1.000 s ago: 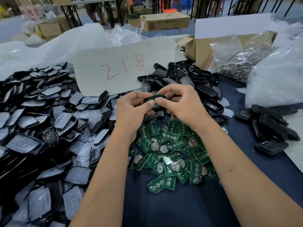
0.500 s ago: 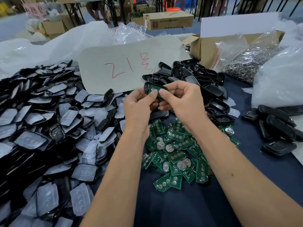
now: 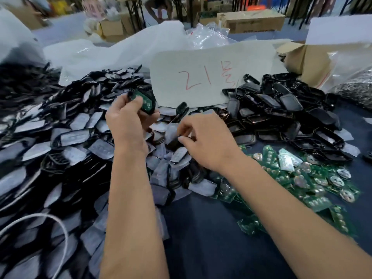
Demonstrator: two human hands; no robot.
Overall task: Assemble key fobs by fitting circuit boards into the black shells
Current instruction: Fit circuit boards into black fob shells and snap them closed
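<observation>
Nearest, right hand (image 3: 203, 139) reaching into film-covered shells (image 3: 80, 127) on the desk (image 3: 201, 228), fingertips pinching one (probably the next cover). Farther, left hand (image 3: 128, 121) gripping a black shell (image 3: 146, 102), green board seated inside, kept raised for closing

Shell heap (image 3: 60, 141) spread across bench (image 3: 201, 248) at left; second shell pile (image 3: 281, 113) at right rear. Circuit boards (image 3: 302, 182) piled before it. Card (image 3: 201, 77) propped between heaps; carton (image 3: 314, 57) behind right pile.
</observation>
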